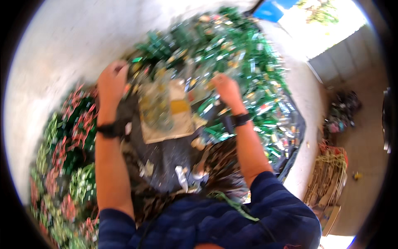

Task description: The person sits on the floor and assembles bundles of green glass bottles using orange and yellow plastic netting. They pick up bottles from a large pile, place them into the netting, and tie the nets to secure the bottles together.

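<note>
My left hand is raised beside the left edge of a piece of cardboard, its fingers closed; blur hides anything between them. Several clear glass bottles lie side by side on the cardboard, which carries a brownish-yellow patch. Right of it, my right hand has its fingers closed at the end of a clear bottle with a reddish label; motion blur softens the grip. Both wrists wear dark bands. A wide heap of green and clear bottles spreads beyond and to the right of my hands.
At left stand bundles of green bottles tied with red and pale green strands. A dark sheet with paper scraps lies before me. Farther right are a basket of flattened cardboard and a dark pile. A blue object stands at the back.
</note>
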Available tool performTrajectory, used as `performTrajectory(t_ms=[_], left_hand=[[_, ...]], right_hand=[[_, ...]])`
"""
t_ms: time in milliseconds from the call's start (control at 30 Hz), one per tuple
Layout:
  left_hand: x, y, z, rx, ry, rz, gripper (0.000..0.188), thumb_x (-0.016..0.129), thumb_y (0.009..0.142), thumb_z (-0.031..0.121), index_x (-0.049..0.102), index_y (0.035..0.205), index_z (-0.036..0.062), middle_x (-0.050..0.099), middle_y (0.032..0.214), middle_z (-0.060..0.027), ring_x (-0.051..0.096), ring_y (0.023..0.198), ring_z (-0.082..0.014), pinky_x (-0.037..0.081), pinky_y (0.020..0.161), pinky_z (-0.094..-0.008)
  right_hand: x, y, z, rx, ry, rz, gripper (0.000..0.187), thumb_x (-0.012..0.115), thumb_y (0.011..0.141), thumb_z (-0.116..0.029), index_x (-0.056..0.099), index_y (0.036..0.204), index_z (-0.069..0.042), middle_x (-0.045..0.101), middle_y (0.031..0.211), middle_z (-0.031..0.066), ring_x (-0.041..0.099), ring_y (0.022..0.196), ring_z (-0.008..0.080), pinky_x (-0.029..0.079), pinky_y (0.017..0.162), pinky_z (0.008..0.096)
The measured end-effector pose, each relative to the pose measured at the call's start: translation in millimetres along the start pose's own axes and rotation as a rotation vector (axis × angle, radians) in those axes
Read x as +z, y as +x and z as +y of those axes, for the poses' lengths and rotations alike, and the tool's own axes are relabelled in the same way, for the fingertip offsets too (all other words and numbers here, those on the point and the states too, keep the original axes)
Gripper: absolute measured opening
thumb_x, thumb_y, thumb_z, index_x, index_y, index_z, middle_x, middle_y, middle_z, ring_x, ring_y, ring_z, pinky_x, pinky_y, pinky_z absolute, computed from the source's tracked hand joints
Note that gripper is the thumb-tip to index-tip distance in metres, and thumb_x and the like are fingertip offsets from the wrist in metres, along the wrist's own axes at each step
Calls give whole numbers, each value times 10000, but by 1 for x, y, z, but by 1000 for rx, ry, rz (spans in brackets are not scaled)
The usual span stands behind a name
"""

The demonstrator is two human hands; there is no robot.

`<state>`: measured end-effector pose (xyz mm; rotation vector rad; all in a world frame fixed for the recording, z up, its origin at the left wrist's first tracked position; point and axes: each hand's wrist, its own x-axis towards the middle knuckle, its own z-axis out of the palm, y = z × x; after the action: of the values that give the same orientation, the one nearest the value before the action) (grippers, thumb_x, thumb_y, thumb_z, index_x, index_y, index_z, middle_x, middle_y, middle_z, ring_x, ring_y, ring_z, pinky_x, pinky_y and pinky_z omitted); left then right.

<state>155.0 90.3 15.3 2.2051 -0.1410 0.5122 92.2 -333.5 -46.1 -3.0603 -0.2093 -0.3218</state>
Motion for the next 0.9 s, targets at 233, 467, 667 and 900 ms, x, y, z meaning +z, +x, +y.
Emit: performTrajectory(t_ms=[233,467,667,900], left_hand=[[-4,-7,10,-95,-49,-27,257,722,955,236,786,1105,37,802,993,-108,751,925,-205,570,856,-346],[-9,-8,16,-144,-7,-60,280,715,947,250,793,1119,43,799,982,-103,745,915,-207,568,858,-343],[-9,-8,12,-115,-8,-39,244,701,951,242,788,1082,56,791,938,-131,745,846,-259,576,806,-376],[-9,-9,8,-103,-11,-34,239,701,948,233,787,1083,55,798,973,-141,756,889,-279,578,831,-384]], right_hand=[[-27,2,-45,222,449,29,330,617,982,-357,675,1010,-33,711,944,284,666,937,520,526,792,582],[-32,-2,-76,157,455,-51,339,623,983,-346,652,988,-9,689,919,297,652,920,521,513,767,570],[-34,-5,-97,96,446,-111,345,649,978,-349,635,989,-4,667,890,294,629,883,525,499,733,549],[-29,-9,-113,32,441,-127,331,665,970,-336,626,968,-7,670,847,285,638,853,520,502,707,549]])
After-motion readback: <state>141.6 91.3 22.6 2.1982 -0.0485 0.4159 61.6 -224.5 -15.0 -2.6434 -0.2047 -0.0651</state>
